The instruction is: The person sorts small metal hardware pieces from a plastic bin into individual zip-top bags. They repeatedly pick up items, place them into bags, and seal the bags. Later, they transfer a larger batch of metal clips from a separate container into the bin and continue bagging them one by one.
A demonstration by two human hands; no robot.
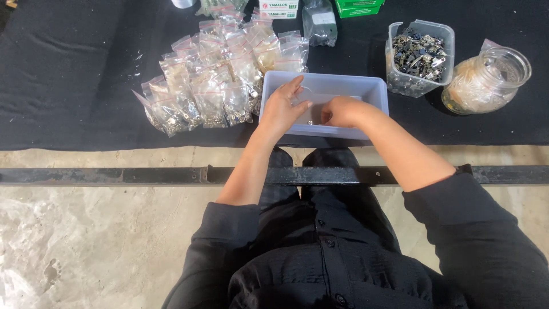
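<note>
- Right now both hands work inside the pale plastic tub (pixel 366 91): the left hand (pixel 283 109) has loosely spread fingers on a clear little bag (pixel 306 98), and the right hand (pixel 341 111) is curled, pinching something I can't make out.
- A small metal piece (pixel 310 122) lies loose just below the grip; a fumble could scatter it.
- Beyond the left hand, the heap of filled bags (pixel 214 80) could slide if nudged.

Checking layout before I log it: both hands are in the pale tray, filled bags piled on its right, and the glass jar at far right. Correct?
Not quite. The head view shows the pile of filled bags left of the pale tray; both hands are in it, glass jar far right.
</note>
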